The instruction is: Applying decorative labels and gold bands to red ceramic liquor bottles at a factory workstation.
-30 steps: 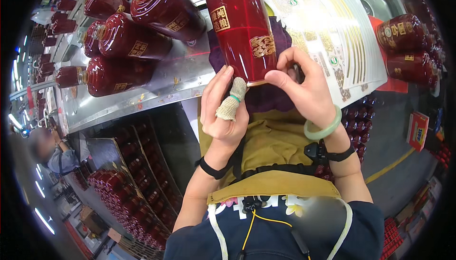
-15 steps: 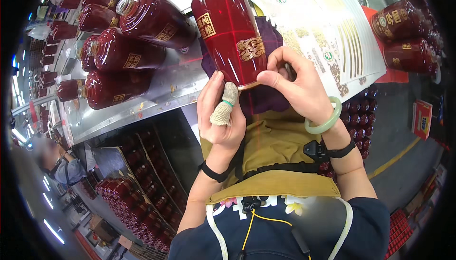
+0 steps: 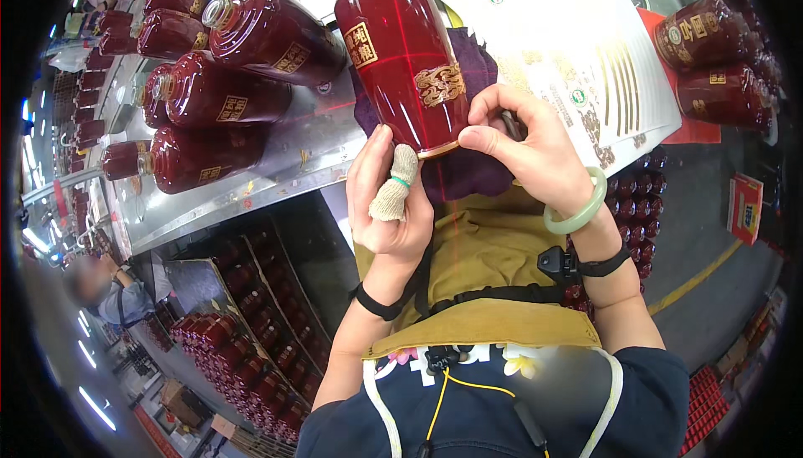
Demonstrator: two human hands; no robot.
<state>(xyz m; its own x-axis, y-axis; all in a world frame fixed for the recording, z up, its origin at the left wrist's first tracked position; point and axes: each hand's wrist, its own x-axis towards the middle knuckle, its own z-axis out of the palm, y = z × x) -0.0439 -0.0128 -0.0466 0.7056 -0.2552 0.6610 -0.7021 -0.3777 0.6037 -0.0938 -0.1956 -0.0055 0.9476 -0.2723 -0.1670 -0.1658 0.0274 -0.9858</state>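
Observation:
A large glossy red bottle (image 3: pixel 401 56) with gold decorations lies tilted on a dark purple cloth (image 3: pixel 478 65), its neck pointing away from me. A thin gold band (image 3: pixel 438 151) runs along its base. My left hand (image 3: pixel 386 199) cups the lower left of the bottle, with a knitted cover (image 3: pixel 394 186) tied by a green thread on the thumb. At the lower right, my right hand (image 3: pixel 531 144) has its thumb against the base edge and its curled index finger by the bottle's side. Its other fingers are partly hidden. A pale green bangle (image 3: pixel 577 211) circles that wrist.
Several red bottles (image 3: pixel 276 31) stand at the left on the metal table (image 3: pixel 309 140). White sheets with gold decals (image 3: pixel 619 90) lie to the right, beside more bottles (image 3: pixel 719 94) on a red surface. Racks of bottles (image 3: pixel 226 358) fill the lower left, where another person (image 3: pixel 117 291) is present.
My right wrist and its bangle have shifted slightly right, and the thumb has moved a little along the base edge. The bottle and my left hand stay nearly still.

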